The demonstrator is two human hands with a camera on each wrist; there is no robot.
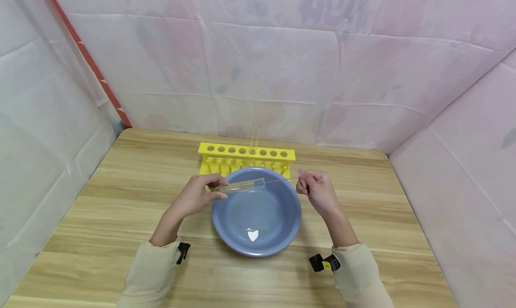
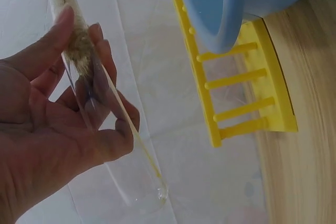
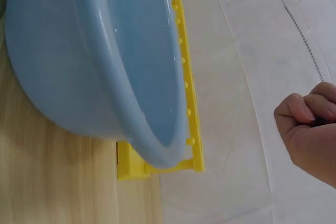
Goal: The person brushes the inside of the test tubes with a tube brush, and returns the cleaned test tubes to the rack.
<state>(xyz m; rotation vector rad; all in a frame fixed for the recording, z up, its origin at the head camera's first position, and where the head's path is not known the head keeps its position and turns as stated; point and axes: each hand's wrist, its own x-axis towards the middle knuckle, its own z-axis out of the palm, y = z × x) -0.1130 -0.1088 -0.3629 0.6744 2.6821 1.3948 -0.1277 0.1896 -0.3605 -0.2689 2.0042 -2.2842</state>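
Observation:
My left hand (image 1: 198, 193) grips a clear glass test tube (image 1: 242, 187) tilted over the blue basin (image 1: 219, 229). Inside the tube sits the bristle head of a test tube brush (image 2: 79, 43), seen in the left wrist view between thumb and fingers. The tube's rounded closed end points down and away from the palm there. The brush's thin twisted wire (image 3: 299, 30) comes out of the tube's mouth and runs to my right hand (image 1: 318, 191), whose curled fingers (image 3: 294, 109) hold its end to the right of the basin's rim.
Behind the basin stands a yellow test tube rack (image 1: 288, 154) with a row of holes and pegs. Another clear test tube (image 1: 255, 135) stands upright in one hole. Everything is on a wooden table (image 1: 121, 196), with pale sheeting (image 1: 266, 66) at the back and sides.

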